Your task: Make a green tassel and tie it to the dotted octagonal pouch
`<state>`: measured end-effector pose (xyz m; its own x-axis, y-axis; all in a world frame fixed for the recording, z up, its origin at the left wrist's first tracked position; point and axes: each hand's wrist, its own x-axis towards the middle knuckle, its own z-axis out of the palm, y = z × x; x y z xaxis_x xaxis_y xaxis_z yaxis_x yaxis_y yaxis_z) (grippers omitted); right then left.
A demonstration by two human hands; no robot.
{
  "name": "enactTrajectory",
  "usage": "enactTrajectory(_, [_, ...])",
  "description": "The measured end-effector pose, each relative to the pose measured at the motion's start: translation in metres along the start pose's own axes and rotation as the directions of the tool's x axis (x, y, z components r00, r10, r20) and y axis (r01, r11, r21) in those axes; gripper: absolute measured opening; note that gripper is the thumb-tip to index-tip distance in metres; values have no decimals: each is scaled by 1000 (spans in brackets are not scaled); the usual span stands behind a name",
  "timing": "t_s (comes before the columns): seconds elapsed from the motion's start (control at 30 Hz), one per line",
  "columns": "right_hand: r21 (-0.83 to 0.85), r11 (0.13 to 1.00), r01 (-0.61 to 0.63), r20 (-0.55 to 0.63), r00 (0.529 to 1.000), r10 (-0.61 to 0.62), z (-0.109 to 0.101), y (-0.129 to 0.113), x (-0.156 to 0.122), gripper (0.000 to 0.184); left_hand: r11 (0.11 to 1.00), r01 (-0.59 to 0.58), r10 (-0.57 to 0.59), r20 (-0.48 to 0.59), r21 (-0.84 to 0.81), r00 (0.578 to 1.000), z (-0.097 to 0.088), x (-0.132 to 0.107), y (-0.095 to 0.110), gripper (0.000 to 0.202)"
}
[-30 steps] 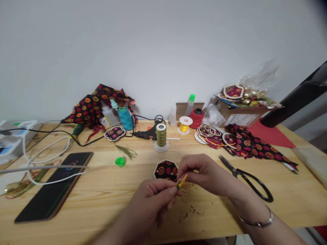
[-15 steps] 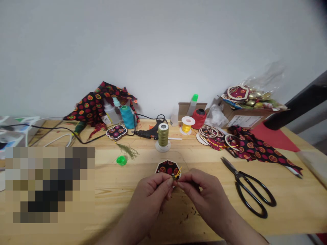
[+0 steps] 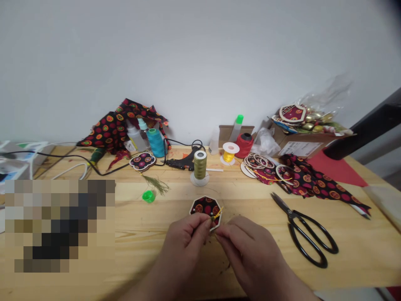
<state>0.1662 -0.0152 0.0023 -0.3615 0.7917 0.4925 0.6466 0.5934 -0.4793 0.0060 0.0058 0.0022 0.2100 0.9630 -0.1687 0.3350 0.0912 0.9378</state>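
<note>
At the front middle of the table, my left hand (image 3: 189, 240) pinches the base of a short yellow cord (image 3: 219, 212), with a bit of dark green thread at the fingertips. My right hand (image 3: 252, 251) is closed in a pinch just to the right and slightly lower. Whatever lies between its fingertips is too fine to make out. Beyond both hands, partly covered by the left fingers, lies an octagonal patterned fabric piece (image 3: 205, 205) with a pale rim. An olive thread spool (image 3: 200, 167) stands upright further back.
Large black scissors (image 3: 308, 234) lie to the right. Behind are a glue gun (image 3: 184, 162), a yellow cord spool (image 3: 230, 154), a red thread cone (image 3: 244, 145) and a blue one (image 3: 157, 143). A green cap (image 3: 148, 196) and a tassel (image 3: 156, 184) sit left of centre.
My right hand has moved down a little and away from the left fingertips, uncovering more of the octagonal piece. My left hand keeps its pinch on the yellow cord.
</note>
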Motion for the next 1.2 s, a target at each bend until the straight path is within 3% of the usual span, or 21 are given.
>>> enactTrajectory(0.1, [-108, 984, 139, 4, 990, -139, -5, 1, 4, 27, 991, -92, 91, 16, 97, 996, 1, 0, -1, 27])
enactTrajectory(0.2, [-193, 943, 269, 57, 963, -263, -15, 4, 12, 30, 972, -167, 150, 110, 163, 983, 1, -2, 0, 29])
enactTrajectory(0.3, [-139, 945, 298, 155, 949, -276, -26, 8, 20, 28, 962, -210, 176, 194, 174, 965, 0, -5, 2, 30])
enactTrajectory(0.47, [214, 977, 12, 334, 939, -84, -35, 23, 29, 19, 989, -138, 112, 313, 61, 943, -3, -8, 4, 28])
enactTrajectory(0.63, [497, 818, -290, 415, 907, 69, -25, 34, 33, 11, 994, 61, -25, 375, -85, 927, -6, -10, 4, 30])
enactTrajectory(0.8, [581, 663, -472, 398, 875, 275, -13, 30, 24, 12, 969, 149, -71, 353, -199, 933, -5, -9, 5, 25])
enactTrajectory(0.97, [559, 658, -505, 314, 863, 395, -6, 19, 12, 10, 935, 209, -125, 284, -287, 951, -1, -9, 3, 25])
enactTrajectory(1.2, [492, 791, -364, 112, 927, 357, -1, 8, 9, 14, 903, 225, -149, 224, -366, 963, 3, -8, -2, 27])
